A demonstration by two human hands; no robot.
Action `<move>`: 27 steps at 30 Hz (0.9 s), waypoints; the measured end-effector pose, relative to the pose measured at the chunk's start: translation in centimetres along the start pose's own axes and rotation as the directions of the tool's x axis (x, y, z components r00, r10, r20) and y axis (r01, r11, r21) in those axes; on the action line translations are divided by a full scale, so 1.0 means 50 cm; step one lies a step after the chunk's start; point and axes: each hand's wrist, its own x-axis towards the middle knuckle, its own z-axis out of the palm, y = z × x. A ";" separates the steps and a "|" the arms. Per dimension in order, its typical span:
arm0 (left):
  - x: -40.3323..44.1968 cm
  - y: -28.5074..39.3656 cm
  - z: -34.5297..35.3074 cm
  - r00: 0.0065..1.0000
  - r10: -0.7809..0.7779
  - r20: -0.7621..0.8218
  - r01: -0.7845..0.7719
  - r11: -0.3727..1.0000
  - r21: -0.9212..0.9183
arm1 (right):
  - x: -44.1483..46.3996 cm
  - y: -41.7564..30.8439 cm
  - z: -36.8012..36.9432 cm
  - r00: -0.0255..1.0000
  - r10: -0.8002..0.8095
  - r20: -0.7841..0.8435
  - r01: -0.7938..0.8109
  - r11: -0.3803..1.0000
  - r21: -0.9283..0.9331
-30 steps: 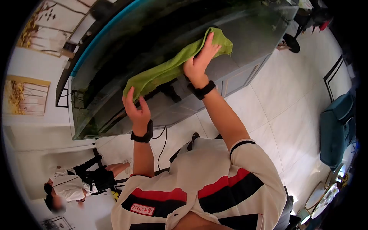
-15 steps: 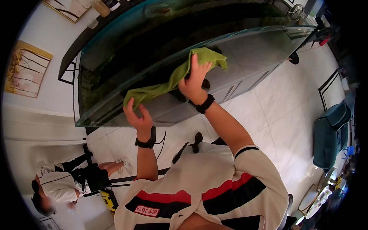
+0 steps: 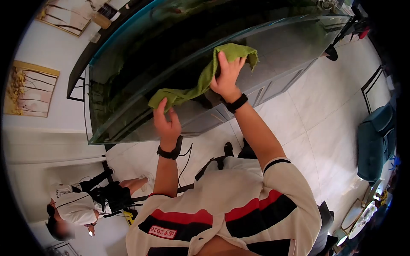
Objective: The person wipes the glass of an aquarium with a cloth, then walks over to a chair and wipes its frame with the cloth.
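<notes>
A long green cloth (image 3: 194, 90) is draped along the upper front glass of a large aquarium (image 3: 273, 47). My left hand (image 3: 168, 124) holds its lower left end, thumb and fingers on the fabric near the glass edge. Higher up and to the right, my right hand (image 3: 227, 77) grips the other end, with the fingers laid over the bunched cloth against the pane. The cloth twists slackly between the two hands. Dark water and greenish growth show behind the glass.
Grey cabinet doors (image 3: 213, 119) stand below the aquarium. Another person (image 3: 77, 205) is at the lower left, beside a yellow-and-black case (image 3: 129, 216). A teal sofa (image 3: 373, 145) stands on the right, on the tiled floor. Bottles (image 3: 106, 15) sit on the ledge at the upper left.
Both hands and the green cloth have shifted a little to the right and up in view. The head view has also moved slightly. Both hands keep their hold on the cloth.
</notes>
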 end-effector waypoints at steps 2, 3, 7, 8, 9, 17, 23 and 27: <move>0.023 0.022 0.027 0.998 0.051 0.039 -0.051 0.999 -0.013 | 0.017 0.038 -0.017 0.999 0.038 -0.032 -0.038 0.999 -0.014; 0.032 0.033 0.041 0.996 0.074 0.054 -0.072 0.997 -0.032 | 0.021 0.060 -0.027 0.997 0.064 -0.042 -0.065 0.997 -0.029; 0.065 0.085 0.112 0.992 0.077 0.095 -0.067 0.993 -0.101 | 0.022 0.173 -0.071 0.988 0.130 -0.082 -0.137 0.987 -0.080; 0.073 0.094 0.129 0.989 0.081 0.126 -0.069 0.993 -0.099 | 0.017 0.202 -0.082 0.984 0.158 -0.083 -0.165 0.982 -0.087; 0.077 0.102 0.148 0.984 0.083 0.158 -0.068 0.993 -0.099 | 0.011 0.231 -0.096 0.982 0.170 -0.079 -0.177 0.979 -0.101; 0.094 0.170 0.293 0.868 0.043 0.495 0.006 0.995 -0.097 | -0.158 0.393 -0.161 0.790 0.587 -0.179 -0.598 0.802 -0.010; 0.074 0.159 0.352 0.820 0.088 0.565 -0.016 0.991 -0.131 | -0.268 0.368 -0.174 0.536 0.841 -0.068 -0.835 0.541 0.105; 0.068 0.148 0.350 0.792 0.052 0.608 0.028 0.992 -0.121 | -0.300 0.338 -0.161 0.465 0.886 0.000 -0.884 0.464 0.053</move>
